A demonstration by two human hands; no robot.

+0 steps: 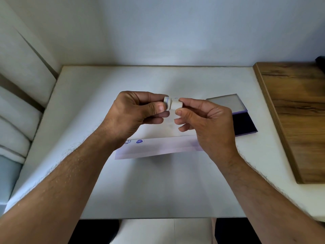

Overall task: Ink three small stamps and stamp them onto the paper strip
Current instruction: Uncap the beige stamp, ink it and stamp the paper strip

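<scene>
Above the middle of the white table (158,182), both my hands hold a small white cylindrical stamp (172,103) between them. My left hand (139,111) pinches its left end, which shows a blue ring. My right hand (207,120) pinches its right end with thumb and forefinger. Below the hands lies the white paper strip (158,148), running left to right, with two blue stamped marks (139,141) near its left end. An open ink pad (244,124) with a dark blue surface and a raised grey lid sits to the right, partly hidden by my right hand.
A wooden board (297,111) lies along the right side of the table. A white wall stands behind the table. White cushions (21,103) sit off the left edge. The table's front edge runs near my forearms.
</scene>
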